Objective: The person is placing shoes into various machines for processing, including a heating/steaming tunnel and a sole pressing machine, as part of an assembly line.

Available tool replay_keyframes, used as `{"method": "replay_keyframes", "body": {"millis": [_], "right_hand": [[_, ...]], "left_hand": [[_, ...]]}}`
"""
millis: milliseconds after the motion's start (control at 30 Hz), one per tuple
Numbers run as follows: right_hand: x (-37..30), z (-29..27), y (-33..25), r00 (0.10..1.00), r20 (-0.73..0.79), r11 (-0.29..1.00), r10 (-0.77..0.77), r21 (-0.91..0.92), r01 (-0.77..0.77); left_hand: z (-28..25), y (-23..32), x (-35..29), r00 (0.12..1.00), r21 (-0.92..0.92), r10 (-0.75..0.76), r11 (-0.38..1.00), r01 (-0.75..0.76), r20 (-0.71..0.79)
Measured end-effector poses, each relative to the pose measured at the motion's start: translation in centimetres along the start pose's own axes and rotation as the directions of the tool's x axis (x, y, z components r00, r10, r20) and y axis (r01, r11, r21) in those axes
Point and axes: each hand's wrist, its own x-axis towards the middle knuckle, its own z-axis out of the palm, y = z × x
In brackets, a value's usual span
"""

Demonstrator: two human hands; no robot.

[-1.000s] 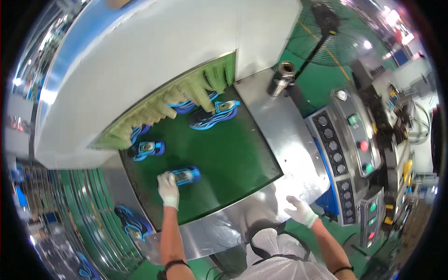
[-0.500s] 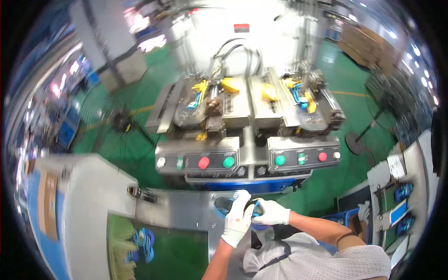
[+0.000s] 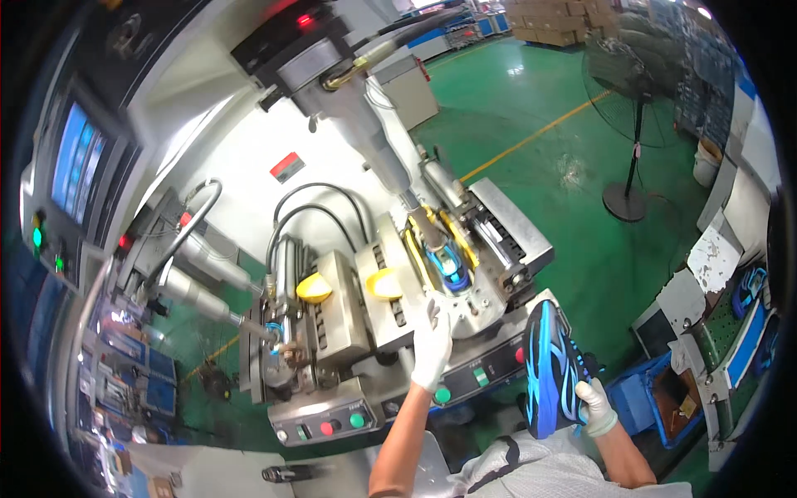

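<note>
My right hand (image 3: 596,408), in a white glove, grips a black and blue sports shoe (image 3: 548,373). The shoe stands on end, its dark sole side to the left, beside the control panel. My left hand (image 3: 432,349), also gloved, reaches up to the front of the machine's right station, fingers stretched out beside a yellow pad (image 3: 383,284). In that station a blue shoe (image 3: 452,270) sits between yellow clamps (image 3: 462,236), under a lowered metal press rod (image 3: 382,149). Whether my left fingertips touch the metal block is unclear.
Below the stations runs a panel with coloured buttons (image 3: 442,396). A second station (image 3: 286,340) with its own press rods is on the left, near a lit screen (image 3: 76,162). A pedestal fan (image 3: 635,124), blue bin (image 3: 656,398) and shoe rack (image 3: 730,332) stand right.
My hands, together at a shoe over the metal table before, are now apart. The right holds a shoe out to the right; the left has reached forward to the machine. The view has swung and tilted.
</note>
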Motion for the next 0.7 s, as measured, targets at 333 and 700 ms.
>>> {"method": "replay_keyframes", "body": {"millis": [333, 700], "right_hand": [[0.2, 2.8, -7.0, 0.974, -0.156, 0.987, -0.163, -0.045, 0.157], [5.9, 3.3, -5.3, 0.985, -0.140, 0.950, -0.099, -0.308, 0.052]], "left_hand": [[11.6, -16.1, 16.3, 0.946, 0.404, -0.192, 0.868, 0.287, -0.259], [1.5, -11.2, 15.2, 0.898, -0.351, -0.434, 0.832, 0.430, 0.072]]}}
